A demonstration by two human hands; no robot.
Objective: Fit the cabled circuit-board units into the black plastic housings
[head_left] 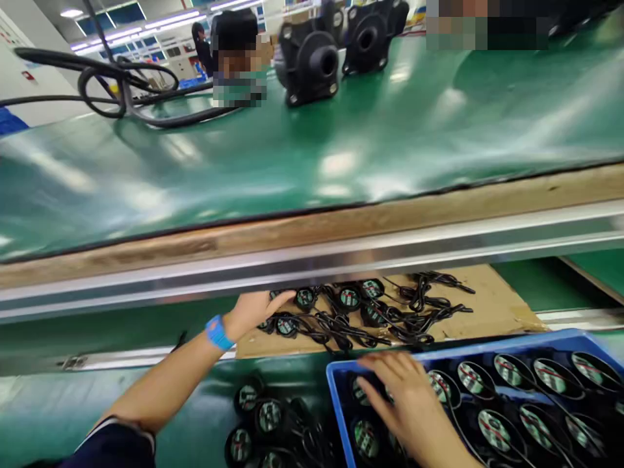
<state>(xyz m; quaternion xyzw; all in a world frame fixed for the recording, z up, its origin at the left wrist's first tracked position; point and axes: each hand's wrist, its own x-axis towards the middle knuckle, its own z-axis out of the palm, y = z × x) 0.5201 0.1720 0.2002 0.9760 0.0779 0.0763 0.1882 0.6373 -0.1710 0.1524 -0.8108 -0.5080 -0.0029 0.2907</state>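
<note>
Left hand [253, 311] reaching onto cardboard sheet [492, 305], fingers loose, touching wired round parts [348, 312], nothing grasped. Right hand [407, 403] flat, unclenched, over matching parts in blue tray [341, 416]. Best lifting one part clear, wires untangled.

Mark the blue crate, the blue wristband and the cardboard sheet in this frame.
blue crate [487, 347]: head view, on its far rim.
blue wristband [217, 333]: head view, on the band at the left wrist.
cardboard sheet [492, 305]: head view, on a bare patch right of the wired parts.
</note>
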